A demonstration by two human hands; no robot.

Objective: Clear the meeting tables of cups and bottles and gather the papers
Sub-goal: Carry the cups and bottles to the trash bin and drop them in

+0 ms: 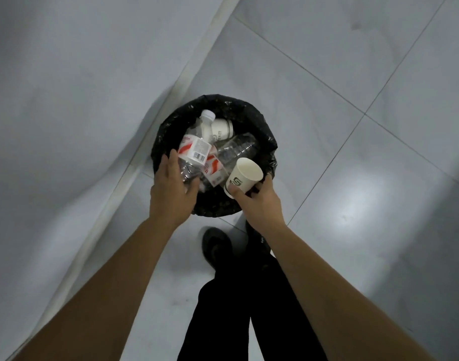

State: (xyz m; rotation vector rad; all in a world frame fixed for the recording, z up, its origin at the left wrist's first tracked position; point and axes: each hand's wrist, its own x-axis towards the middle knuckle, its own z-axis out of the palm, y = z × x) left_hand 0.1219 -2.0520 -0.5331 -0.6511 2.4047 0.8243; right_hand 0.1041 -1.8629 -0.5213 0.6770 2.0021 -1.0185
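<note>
Two hands over a lined bin full of empty bottles and cups

At the left, a pale wall (66,100) meets the tiled floor (353,152) along a light skirting strip. The left hand (172,188) curls loosely around a clear plastic bottle (194,149) with a red-and-white label, its white cap pointing away, above the bin (218,102), which wears a black bag. Inside lie a second labelled bottle (212,169), a crushed clear bottle (237,149) and a white paper cup (221,130) on its side. The right hand (259,201) pinches another paper cup (242,175) near its base, thumb on the printed logo, mouth tilted up over the bin's near rim. Below, dark trousers and a shoe (216,246) stand just beside the bin.
</note>
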